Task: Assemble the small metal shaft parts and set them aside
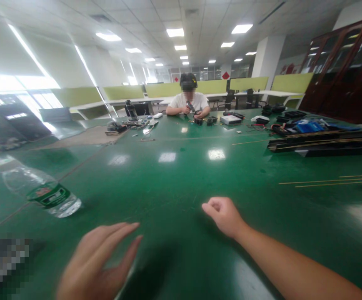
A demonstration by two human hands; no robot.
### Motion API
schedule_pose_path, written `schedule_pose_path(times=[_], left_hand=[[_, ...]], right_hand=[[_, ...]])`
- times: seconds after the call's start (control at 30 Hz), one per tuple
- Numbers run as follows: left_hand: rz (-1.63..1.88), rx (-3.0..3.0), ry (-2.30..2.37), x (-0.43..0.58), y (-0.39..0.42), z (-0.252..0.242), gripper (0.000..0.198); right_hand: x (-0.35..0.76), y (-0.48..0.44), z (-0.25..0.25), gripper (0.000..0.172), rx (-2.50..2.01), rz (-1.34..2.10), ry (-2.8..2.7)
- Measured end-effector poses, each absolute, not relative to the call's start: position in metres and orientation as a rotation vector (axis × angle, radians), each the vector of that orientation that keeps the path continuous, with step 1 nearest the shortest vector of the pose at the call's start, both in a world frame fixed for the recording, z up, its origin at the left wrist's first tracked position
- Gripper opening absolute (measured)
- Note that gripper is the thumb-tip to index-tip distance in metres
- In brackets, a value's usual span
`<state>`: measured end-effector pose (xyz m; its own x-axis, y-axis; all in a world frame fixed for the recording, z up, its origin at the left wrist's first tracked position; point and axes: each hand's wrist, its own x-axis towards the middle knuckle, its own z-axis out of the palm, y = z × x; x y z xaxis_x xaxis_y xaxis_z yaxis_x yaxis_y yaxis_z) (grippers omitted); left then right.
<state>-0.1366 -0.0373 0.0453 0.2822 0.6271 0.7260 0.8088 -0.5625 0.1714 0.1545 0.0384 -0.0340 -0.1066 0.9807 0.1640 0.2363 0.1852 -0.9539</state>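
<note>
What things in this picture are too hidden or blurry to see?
All in the head view:
Right hand: palm hidden by its own curl.
Left hand: wrist cut off by the bottom edge.
Bottle label: writing blurred.
Lower-left object: pixelated, cut by the left edge.
Small parts near the person opposite: too small.

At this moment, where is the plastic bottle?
In the head view, the bottle is at the left on the green table, beyond the left hand.

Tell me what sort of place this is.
Probably an open-plan office doubling as an electronics workshop: yellow-green partitions and white desks stand beyond a green table bearing small, electronic-looking parts.
</note>
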Motion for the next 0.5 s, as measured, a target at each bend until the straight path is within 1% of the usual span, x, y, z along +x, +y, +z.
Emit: schedule_pose_path(times=[0.07,0.17,0.2,0.27,0.33,0.43,0.5], left_hand=[[-0.959,-2.523,-1.194,-0.101,-0.022,0.041,0.039],[-0.745,-2.793,-1.134,-0.048,0.001,0.033,0.049],[-0.706,-2.877,-1.112,-0.034,0.008,0.031,0.049],[-0.705,-3.023,-1.066,-0.016,0.018,0.026,0.043],[-0.789,-3.110,-1.049,-0.008,0.024,0.024,0.038],[-0.890,-3.132,-1.082,-0.012,0.026,0.023,0.035],[-0.925,-3.079,-1.142,-0.025,0.023,0.027,0.027]], right_hand=[[0.155,0.038,-0.034,0.034,-1.203,1.027,-1.538],[0.156,0.037,-0.035,0.029,-1.164,1.041,-1.567],[0.156,0.037,-0.035,0.027,-1.145,1.044,-1.583],[0.156,0.036,-0.036,0.021,-1.115,1.046,-1.612],[0.156,0.035,-0.036,0.019,-1.108,1.050,-1.625],[0.155,0.032,-0.033,0.022,-1.115,1.072,-1.642],[0.155,0.030,-0.030,0.024,-1.130,1.082,-1.666]])
